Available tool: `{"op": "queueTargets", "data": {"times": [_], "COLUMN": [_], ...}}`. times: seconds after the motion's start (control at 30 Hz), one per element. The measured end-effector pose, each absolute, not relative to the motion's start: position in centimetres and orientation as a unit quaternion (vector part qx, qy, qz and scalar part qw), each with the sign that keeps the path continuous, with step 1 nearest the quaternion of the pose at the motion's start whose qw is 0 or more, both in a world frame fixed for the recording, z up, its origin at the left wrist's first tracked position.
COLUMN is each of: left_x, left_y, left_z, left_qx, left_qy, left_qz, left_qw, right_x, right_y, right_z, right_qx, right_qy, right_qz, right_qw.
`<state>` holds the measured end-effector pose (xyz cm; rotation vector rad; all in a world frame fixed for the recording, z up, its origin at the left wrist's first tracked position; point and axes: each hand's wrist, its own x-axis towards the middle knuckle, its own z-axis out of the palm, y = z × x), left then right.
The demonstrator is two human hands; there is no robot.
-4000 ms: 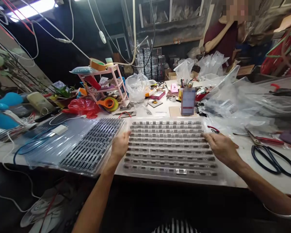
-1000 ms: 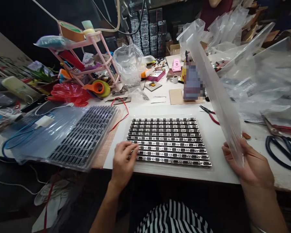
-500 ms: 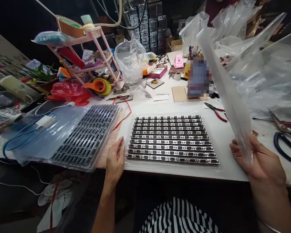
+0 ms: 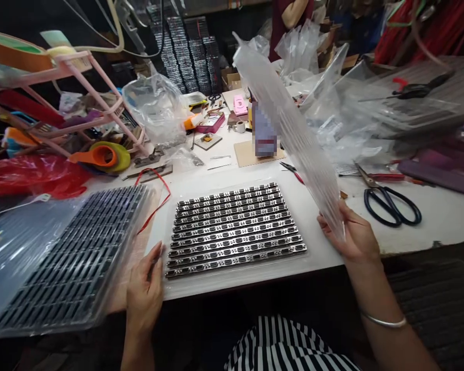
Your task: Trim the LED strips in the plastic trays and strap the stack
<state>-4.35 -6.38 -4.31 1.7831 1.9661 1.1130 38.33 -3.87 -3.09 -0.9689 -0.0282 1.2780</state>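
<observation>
A clear plastic tray [image 4: 232,275] lies on the white table, holding several rows of metal connector strips [image 4: 235,232]. At its left edge rests my left hand [image 4: 145,288], fingers apart, with nothing in it. My right hand [image 4: 351,232] is closed on the lower end of a translucent ribbed plastic sheet [image 4: 294,129], raised on a slant to the right of the tray. Further left lies another plastic-covered tray with dark strips [image 4: 77,257].
Dark-handled scissors [image 4: 388,203] lie at the right, with clear plastic packaging [image 4: 344,123] behind. A pink rack [image 4: 100,93] and a red bag [image 4: 34,172] stand at the left. A red ribbon [image 4: 166,185] curls behind the tray. A person [image 4: 290,26] is at the back.
The view has turned to the right, so the tray and table items appear further left. My right hand still holds the sheet, whose ribbed face now shows more. My left hand stays beside the tray.
</observation>
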Motion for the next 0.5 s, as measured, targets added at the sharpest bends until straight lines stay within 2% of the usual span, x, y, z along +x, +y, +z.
{"op": "queueTargets", "data": {"times": [0.3,0.5], "left_x": [-3.8,-3.5], "left_y": [-6.0,-6.3], "left_z": [-3.6,-3.0], "left_qx": [0.594,0.548], "left_qy": [0.694,0.704], "left_qz": [0.377,0.389], "left_qw": [0.153,0.23], "right_x": [38.6,38.4], "right_y": [-3.8,-3.9], "right_z": [-3.6,-3.2], "right_qx": [-0.395,-0.406], "right_qy": [-0.048,-0.034], "right_qz": [0.578,0.572], "right_qw": [0.712,0.712]}}
